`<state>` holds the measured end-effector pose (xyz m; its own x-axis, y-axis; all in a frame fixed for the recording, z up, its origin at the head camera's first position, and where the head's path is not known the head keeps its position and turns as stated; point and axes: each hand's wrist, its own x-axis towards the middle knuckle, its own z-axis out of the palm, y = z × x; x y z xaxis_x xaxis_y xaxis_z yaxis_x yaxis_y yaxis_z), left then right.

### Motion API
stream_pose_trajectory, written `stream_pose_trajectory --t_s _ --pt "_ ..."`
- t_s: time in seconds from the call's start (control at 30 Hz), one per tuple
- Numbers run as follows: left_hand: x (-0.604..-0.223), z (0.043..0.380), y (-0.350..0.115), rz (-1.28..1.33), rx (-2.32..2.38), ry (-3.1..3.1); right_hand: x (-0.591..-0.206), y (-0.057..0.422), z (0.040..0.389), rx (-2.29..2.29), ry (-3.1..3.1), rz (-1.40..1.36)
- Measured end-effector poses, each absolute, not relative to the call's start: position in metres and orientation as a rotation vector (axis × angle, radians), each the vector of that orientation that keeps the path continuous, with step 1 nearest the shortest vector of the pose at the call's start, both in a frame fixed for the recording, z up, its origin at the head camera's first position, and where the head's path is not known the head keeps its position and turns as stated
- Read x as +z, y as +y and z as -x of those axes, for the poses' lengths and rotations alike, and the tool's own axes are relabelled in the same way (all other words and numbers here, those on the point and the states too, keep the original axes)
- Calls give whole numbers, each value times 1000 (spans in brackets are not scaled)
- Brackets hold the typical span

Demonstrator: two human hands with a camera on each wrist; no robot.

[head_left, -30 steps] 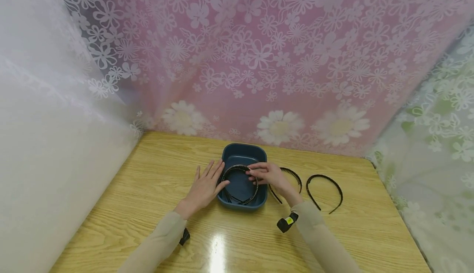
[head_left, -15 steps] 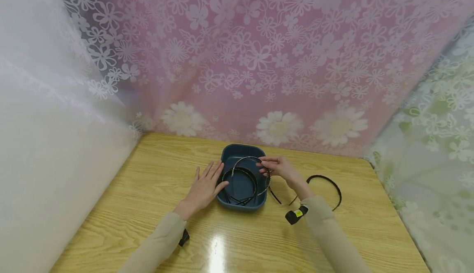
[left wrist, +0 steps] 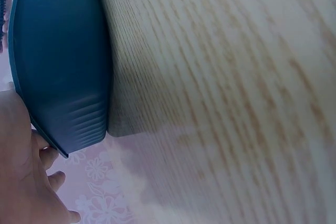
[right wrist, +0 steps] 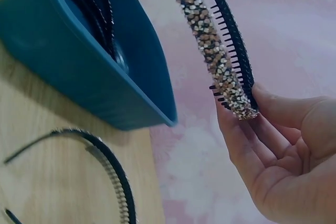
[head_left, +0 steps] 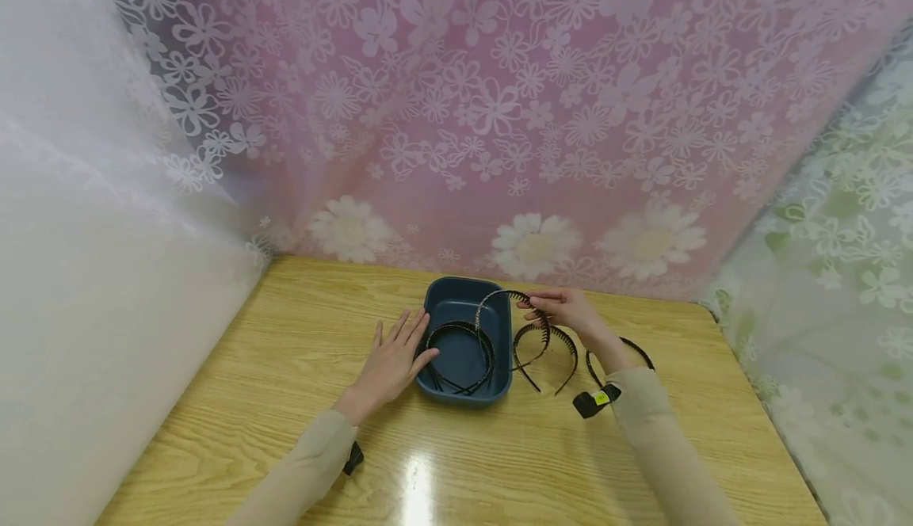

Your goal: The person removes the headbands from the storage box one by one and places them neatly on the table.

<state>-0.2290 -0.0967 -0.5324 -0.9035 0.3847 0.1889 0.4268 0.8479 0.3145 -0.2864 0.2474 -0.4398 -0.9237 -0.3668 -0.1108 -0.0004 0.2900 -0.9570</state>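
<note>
A black toothed headband studded with glittery stones (right wrist: 212, 45) is pinched between the thumb and fingers of my right hand (head_left: 571, 314). It is raised over the right rim of a dark blue plastic bin (head_left: 433, 292). Inside the bin lie more black headbands (head_left: 492, 352), overlapping near its front. My left hand (head_left: 388, 364) lies with straight fingers against the bin's left rim, the thumb reaching over the edge. In the left wrist view, fingertips (left wrist: 50, 157) show right at the rim.
Right of the bin, a toothed headband (head_left: 571, 348) lies on the wooden table (head_left: 499, 463). Farther right another headband (head_left: 638, 348) is partly hidden by my right wrist. A pink flowered curtain (head_left: 456, 154) hangs behind, with pale sheets at both sides.
My right hand has lifted the glittery headband up out of the bin and moved it rightward, past the right rim. The left hand and the bin have stayed in place.
</note>
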Motion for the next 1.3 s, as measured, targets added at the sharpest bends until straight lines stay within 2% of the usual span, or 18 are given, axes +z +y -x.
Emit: stream_pose_trajectory --t_s 1.3 --pt "-533 228 -96 654 -553 -2871 -448 390 256 -1530 2522 121"
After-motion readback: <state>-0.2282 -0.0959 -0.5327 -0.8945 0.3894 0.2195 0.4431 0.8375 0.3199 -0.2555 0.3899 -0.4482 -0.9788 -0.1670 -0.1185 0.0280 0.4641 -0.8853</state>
